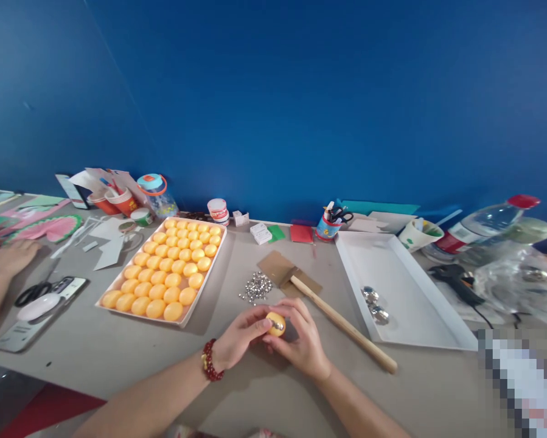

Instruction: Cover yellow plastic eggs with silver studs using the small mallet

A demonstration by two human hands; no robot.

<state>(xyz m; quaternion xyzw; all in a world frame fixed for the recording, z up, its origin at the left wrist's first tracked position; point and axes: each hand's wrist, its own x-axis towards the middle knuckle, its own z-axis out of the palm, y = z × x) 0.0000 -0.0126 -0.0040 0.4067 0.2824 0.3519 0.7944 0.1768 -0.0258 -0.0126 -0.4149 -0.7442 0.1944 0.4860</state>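
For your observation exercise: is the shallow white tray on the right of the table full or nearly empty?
Nearly empty. The shallow white tray holds only two small shiny silver pieces near its left wall; the rest of its floor is bare.

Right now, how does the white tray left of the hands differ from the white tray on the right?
The left white rectangular tray is packed with rows of yellow-orange balls; the right white rectangular tray holds only a few shiny silver pieces and is mostly bare. The right tray looks larger. Both are white, shallow and rest on the grey table.
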